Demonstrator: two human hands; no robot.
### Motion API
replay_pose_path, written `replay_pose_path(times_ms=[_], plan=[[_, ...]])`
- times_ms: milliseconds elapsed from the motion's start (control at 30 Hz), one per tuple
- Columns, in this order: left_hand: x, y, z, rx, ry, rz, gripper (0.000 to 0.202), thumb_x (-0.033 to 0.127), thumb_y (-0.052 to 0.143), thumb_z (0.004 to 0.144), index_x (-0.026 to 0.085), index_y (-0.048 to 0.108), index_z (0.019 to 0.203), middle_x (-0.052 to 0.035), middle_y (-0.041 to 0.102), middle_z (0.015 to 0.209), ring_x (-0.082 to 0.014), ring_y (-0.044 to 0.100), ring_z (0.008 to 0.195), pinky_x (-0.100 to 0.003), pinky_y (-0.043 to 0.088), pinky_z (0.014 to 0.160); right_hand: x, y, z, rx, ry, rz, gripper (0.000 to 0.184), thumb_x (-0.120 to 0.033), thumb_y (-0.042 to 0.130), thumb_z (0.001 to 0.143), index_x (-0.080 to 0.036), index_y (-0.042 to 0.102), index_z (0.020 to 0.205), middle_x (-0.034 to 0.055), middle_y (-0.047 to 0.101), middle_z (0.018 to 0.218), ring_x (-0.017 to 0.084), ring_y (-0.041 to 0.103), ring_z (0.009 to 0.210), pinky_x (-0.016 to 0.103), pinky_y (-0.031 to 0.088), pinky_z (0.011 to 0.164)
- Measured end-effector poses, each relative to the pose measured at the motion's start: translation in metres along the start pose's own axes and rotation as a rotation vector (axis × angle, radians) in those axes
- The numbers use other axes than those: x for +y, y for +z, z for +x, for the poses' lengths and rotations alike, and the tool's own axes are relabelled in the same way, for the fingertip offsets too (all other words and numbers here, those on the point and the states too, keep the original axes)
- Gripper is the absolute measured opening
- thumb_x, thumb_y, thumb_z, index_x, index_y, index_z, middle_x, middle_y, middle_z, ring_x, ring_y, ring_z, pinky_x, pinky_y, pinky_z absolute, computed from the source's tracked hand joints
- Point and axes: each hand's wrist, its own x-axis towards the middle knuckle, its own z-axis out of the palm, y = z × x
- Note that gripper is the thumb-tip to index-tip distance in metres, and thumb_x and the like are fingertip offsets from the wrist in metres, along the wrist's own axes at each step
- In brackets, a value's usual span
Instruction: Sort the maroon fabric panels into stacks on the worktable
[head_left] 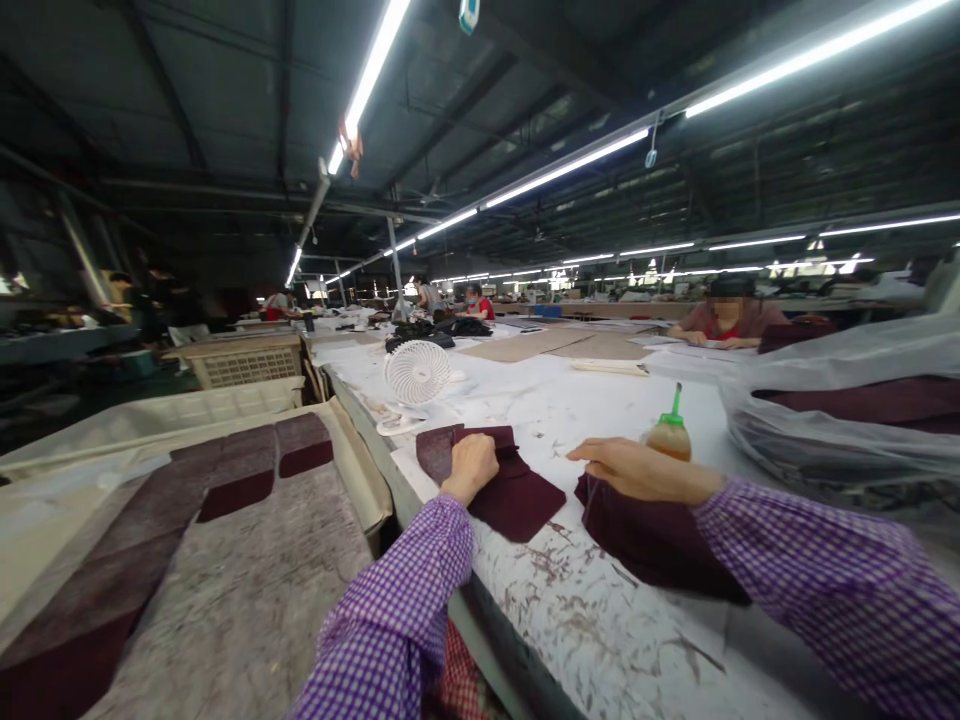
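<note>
My left hand (472, 465) is closed, knuckles up, on a maroon fabric piece (517, 500) near the table's left edge. A greyer, backing-like side of the cloth shows left of its fingers. My right hand (645, 470) reaches leftward with its fingers stretched out and nothing visible in them. Beneath it lies a second maroon stack of fabric (652, 535), partly covered by the hand and sleeve. Just behind the right hand stands a squeeze bottle (670, 437) with a green nozzle and amber liquid.
A white fan (417, 372) stands on the white tabletop (570, 600), which has brown smears. At left, a cream bin (360, 460) holds maroon-and-grey panels. Clear plastic sheeting (825, 370) covers dark cloth at right. A co-worker (724, 320) sits across the table.
</note>
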Motion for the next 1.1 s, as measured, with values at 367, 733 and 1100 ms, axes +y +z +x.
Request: replay_pose_path(times_ms=[367,733,1100], plan=[[-0.028,-0.011,0.012,-0.074,-0.080,-0.236,0.031,0.032,0.056,0.087,0.016,0.055,0.114,-0.0074,0.057,0.116,-0.0212,0.058,0.098,-0.038,0.051,0.081,-0.042,0.036,0.114,0.109,0.053,0.051,0.033,-0.005,0.050,0.073,-0.021,0.069,0.095,0.0053,0.069,0.099,0.020,0.062,0.095,0.025,0.044,0.080],[-0.025,-0.004,0.016,-0.084,-0.151,-0.343,0.031,0.032,0.055,0.087,0.016,0.055,0.114,-0.0075,0.057,0.115,-0.0213,0.058,0.099,-0.039,0.051,0.081,-0.043,0.038,0.112,0.268,0.053,0.032,0.030,-0.008,0.043,0.084,-0.019,0.066,0.100,0.0046,0.066,0.101,0.016,0.060,0.092,0.024,0.043,0.078],[-0.025,-0.006,0.014,-0.015,-0.212,-0.391,0.032,0.032,0.055,0.088,0.017,0.054,0.115,-0.0081,0.056,0.116,-0.0209,0.058,0.099,-0.040,0.051,0.082,-0.052,0.034,0.120,0.010,0.033,-0.079,0.022,-0.011,0.056,0.074,-0.022,0.071,0.087,0.0081,0.069,0.089,0.022,0.063,0.086,0.030,0.046,0.075]])
